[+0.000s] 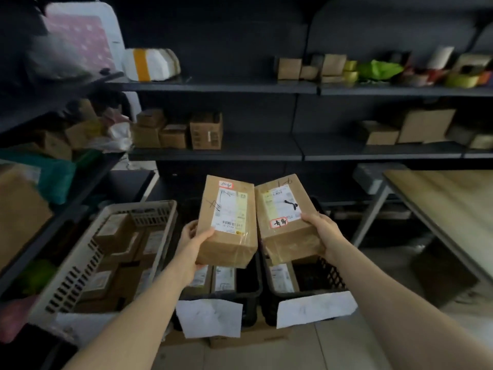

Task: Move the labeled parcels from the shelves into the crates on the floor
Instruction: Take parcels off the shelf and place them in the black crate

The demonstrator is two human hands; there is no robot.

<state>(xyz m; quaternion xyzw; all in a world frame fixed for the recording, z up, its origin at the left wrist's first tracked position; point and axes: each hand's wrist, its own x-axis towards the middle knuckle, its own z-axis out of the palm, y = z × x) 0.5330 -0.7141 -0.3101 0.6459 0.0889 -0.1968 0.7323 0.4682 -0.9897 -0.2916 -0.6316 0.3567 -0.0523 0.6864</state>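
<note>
Head view showed you holding two brown cardboard parcels side by side above the floor crates, their inner edges touching or nearly so. Your left hand (190, 236) cradled the left parcel (226, 220) at its near left corner, fingers curled beneath and thumb laid on the shipping label. Your right hand (322, 232) gripped the right parcel (284, 217) the same way at its near right corner, thumb beside the red-edged sticker.

Each box was carried by one corner only, so most of its length hung out past the hand. That was the likeliest trouble: a tilt on the way down could have let a box pivot out of the grip, and the glossy tape on the near ends probably gave the fingers little purchase. Lowering both together also risked the boxes knocking each other.

The left parcel hung over the middle black crate (253, 287), the right over the right black crate (330, 276). Both already held parcels standing toward their left side, with darker open room to the right of those; the far ends were hidden behind your boxes. A corner catching a rim, or landing on a standing parcel, could have tipped the box.

The grey crate (66, 284) on your left looked nearly full. The table leg (373, 209) stood near the right crate, and the lower shelf edge (218, 155) ran behind and above the boxes.
</note>
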